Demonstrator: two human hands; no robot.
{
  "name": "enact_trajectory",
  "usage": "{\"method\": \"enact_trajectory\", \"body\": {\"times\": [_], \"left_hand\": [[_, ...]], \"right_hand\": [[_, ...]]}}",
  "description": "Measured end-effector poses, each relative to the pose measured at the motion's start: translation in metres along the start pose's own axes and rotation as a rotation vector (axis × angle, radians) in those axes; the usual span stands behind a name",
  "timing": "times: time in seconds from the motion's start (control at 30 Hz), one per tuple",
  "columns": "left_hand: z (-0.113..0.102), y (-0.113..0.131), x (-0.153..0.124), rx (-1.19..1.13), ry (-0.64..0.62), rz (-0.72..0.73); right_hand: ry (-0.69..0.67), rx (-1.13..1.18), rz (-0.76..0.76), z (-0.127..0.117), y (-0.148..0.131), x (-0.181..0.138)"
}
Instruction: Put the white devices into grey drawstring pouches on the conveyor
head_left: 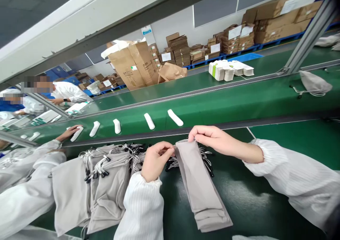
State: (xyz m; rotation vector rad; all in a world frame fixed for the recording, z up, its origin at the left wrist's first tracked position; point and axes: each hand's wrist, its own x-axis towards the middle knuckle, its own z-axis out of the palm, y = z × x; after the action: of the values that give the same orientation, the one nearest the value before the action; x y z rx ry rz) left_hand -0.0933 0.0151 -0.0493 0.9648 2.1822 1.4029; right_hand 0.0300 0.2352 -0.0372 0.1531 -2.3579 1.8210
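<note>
In front of me a grey drawstring pouch lies on top of a small stack of similar pouches, long and narrow. My left hand pinches its upper left corner between thumb and fingers. At the upper right corner, my right hand has its fingertips closed on the cloth edge. White cords with black cord stops stick out from behind the top of the stack. Left of my left hand lie piles of wider grey drawstring pouches, their cords bunched at the top.
Several white handheld devices lie spaced along the green conveyor belt. A co-worker's hand touches one at left. White boxes and a brown paper sack stand on the shelf beyond. One grey pouch lies far right.
</note>
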Motion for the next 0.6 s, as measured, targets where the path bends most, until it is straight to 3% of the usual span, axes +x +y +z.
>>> {"method": "enact_trajectory", "body": {"times": [0.13, 0.37, 0.43, 0.5, 0.6], "left_hand": [[-0.003, 0.004, 0.001, 0.175, -0.054, 0.071], [-0.003, 0.001, 0.004, 0.233, -0.105, 0.114], [0.0, 0.001, 0.004, 0.235, -0.066, 0.104], [0.002, 0.001, 0.004, 0.142, 0.02, 0.072], [-0.001, 0.003, 0.002, -0.241, 0.129, 0.023]], "right_hand": [[0.015, -0.005, -0.005, 0.002, 0.002, 0.001], [0.023, 0.002, -0.015, 0.002, -0.001, -0.001], [0.026, 0.0, -0.022, 0.002, -0.001, -0.001], [0.022, -0.001, -0.015, 0.002, 0.003, 0.0], [-0.039, 0.005, 0.028, -0.003, 0.019, 0.005]]}}
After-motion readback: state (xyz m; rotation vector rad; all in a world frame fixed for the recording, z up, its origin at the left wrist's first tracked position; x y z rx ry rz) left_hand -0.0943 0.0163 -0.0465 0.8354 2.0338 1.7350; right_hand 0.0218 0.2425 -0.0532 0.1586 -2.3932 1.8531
